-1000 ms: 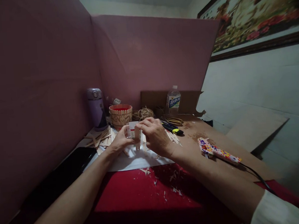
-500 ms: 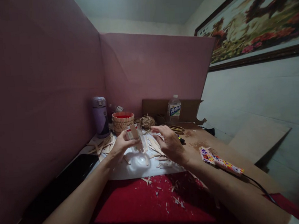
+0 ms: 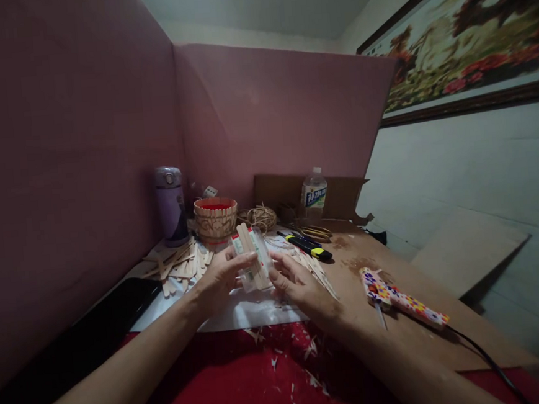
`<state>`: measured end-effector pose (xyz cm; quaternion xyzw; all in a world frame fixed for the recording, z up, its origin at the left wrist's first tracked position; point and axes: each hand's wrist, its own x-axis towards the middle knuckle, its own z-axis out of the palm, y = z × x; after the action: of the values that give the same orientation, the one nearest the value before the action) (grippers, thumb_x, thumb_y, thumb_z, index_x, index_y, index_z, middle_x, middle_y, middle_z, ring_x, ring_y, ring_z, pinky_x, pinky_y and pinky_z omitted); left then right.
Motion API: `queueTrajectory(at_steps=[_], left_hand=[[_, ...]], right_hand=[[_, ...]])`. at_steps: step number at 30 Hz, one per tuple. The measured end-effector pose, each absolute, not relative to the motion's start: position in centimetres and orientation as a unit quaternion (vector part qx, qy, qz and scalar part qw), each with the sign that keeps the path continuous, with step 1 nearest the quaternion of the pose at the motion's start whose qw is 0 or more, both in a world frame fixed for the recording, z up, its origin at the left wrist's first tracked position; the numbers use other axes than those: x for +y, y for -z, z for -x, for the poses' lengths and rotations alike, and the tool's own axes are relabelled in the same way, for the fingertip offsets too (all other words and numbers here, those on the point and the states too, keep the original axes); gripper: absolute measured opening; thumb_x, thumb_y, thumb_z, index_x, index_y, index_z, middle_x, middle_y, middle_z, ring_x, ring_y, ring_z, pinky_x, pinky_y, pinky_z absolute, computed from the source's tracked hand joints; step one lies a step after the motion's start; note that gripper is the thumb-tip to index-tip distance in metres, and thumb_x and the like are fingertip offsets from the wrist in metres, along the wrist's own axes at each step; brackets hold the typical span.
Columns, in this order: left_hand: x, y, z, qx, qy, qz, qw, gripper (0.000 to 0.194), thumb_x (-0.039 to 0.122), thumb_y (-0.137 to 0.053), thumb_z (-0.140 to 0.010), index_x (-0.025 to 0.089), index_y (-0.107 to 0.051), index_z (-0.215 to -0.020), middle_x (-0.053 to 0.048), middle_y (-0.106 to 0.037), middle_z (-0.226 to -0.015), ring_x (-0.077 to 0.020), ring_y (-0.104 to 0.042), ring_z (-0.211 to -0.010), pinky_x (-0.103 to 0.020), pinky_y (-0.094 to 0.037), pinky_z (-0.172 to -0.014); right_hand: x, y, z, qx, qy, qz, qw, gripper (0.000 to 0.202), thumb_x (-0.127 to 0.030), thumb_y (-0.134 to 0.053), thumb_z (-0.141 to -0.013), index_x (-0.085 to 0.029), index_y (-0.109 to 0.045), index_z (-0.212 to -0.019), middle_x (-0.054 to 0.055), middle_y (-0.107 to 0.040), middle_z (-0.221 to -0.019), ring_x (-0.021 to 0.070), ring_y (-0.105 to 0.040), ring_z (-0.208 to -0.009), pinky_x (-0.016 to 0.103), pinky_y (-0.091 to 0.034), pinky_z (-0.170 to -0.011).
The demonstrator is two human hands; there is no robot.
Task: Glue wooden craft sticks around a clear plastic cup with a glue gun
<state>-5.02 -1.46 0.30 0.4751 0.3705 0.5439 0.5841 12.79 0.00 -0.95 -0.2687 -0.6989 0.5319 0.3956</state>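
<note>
My left hand (image 3: 222, 275) grips a clear plastic box (image 3: 265, 258) with a printed red, white and green label, its thumb over the front. Flat wooden craft sticks (image 3: 245, 244) lie lengthwise side by side against the box's face. My right hand (image 3: 299, 280) has its curled thumb and fingers at the box's lower right edge, seemingly holding it there. Whether the sticks are glued on I cannot tell. Below the box is a white sheet (image 3: 236, 316); loose craft sticks (image 3: 181, 265) are piled to the left, and more sticks (image 3: 319, 273) lie beyond my right hand.
A stick-covered basket (image 3: 216, 222), twine (image 3: 261, 217) and a purple flask (image 3: 171, 206) stand behind. To the right are a utility knife (image 3: 309, 247), a bottle (image 3: 314, 195) and a flowered, corded glue gun (image 3: 398, 294). A black phone-like slab (image 3: 137, 299) lies left; shavings dot the red cloth (image 3: 227, 379).
My right hand has moved left and down onto the box's side. The box has come slightly lower, its sticks now showing side by side. The utility knife has come into full view.
</note>
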Motion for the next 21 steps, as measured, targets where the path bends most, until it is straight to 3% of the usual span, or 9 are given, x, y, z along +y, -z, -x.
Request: queueTrajectory(at_steps=[6,21], left_hand=[[-1.54,0.04,4.74,0.377,-0.539,-0.489,0.573,0.044,0.042,-0.079,-0.065,0.017,-0.066,-0.1,-0.01,-0.07,-0.095,-0.0209,-0.066,-0.072,-0.037,-0.051,-0.067],[-1.76,-0.03,4.58,0.365,-0.544,-0.496,0.571,0.051,0.042,-0.078,-0.068,0.015,-0.062,-0.108,-0.014,-0.066,-0.11,-0.0226,-0.066,-0.083,-0.036,-0.051,-0.072]], right_hand=[[-0.57,0.59,-12.74,-0.68,-0.552,0.294,0.382,0.056,-0.051,-0.062,-0.081,-0.021,-0.05,-0.126,0.011,-0.061,-0.121,0.0211,-0.062,-0.093,0.032,-0.052,-0.068],[-0.47,0.34,-12.97,-0.703,-0.537,0.254,0.391,0.042,-0.041,-0.057,-0.088,-0.022,-0.053,-0.126,0.009,-0.058,-0.128,0.0201,-0.06,-0.1,0.029,-0.052,-0.069]])
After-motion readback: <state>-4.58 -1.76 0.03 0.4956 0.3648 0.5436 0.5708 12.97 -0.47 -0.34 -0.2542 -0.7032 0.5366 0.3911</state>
